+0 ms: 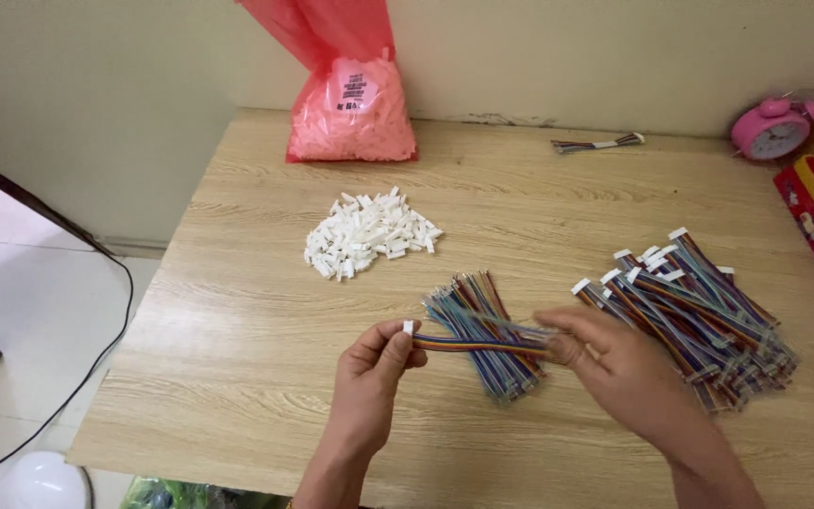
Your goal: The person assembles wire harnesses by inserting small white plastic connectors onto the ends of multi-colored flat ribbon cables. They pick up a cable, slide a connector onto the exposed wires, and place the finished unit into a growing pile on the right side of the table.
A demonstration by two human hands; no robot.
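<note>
Head view: left hand pinches the white-connector end of a rainbow ribbon cable; right hand closes on its far end, above the loose cable bundle. Risk: a tug unseats the connector (grip looks light). Pink bag, white label, stands at the wall.

table: 1 | on it: bag of white plugs: 1 | loose plug heap: 1 | wire piles: 2 | alarm clock: 1 | hands: 2

Rainbow ribbon cable w/ white connector at left end, horizontal, pinched above table betw both hands
</note>
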